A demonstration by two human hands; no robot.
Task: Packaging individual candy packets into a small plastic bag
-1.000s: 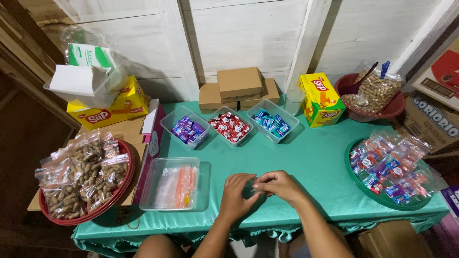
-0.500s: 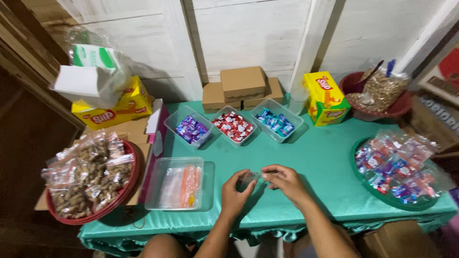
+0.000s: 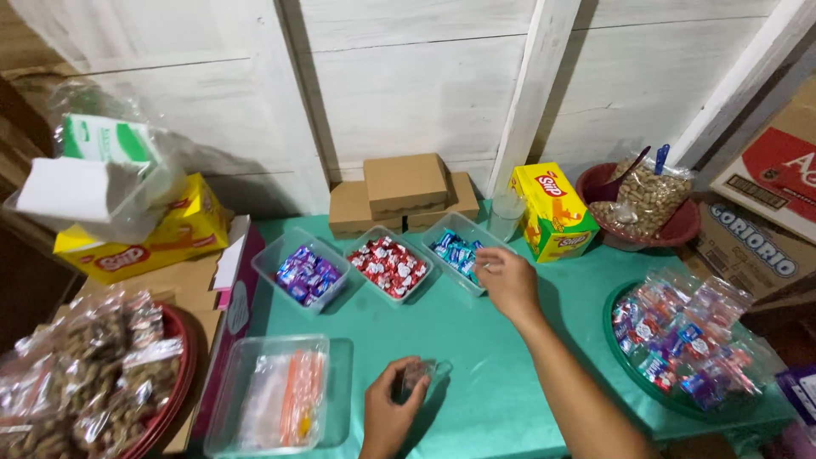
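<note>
Half a second ago both hands met over one small clear bag near the front edge of the surface; now the right hand point(image 3: 507, 280) has gone up to the tub of blue-wrapped sweets point(image 3: 459, 252) in the back row, its fingers curled loosely at the tub's near rim. Whether they already pinch a sweet I cannot tell. The left hand point(image 3: 393, 413) stays low by the front edge, fingers closed round the small clear bag point(image 3: 422, 375), mouth upward.

The bag looks like thin, soft, crinkly film: nearly weightless, limp, slippery, best pinched at the rim to stay open. The sweets are small, hard and light in glossy twisted wrappers, easy to nip by the body or a wrapper end.

Beside that tub sit matching clear plastic tubs of red sweets point(image 3: 390, 264) and purple sweets point(image 3: 303, 274), rigid and smooth. The green cloth point(image 3: 476, 340) covering the surface is soft and slightly sheeny.
</note>
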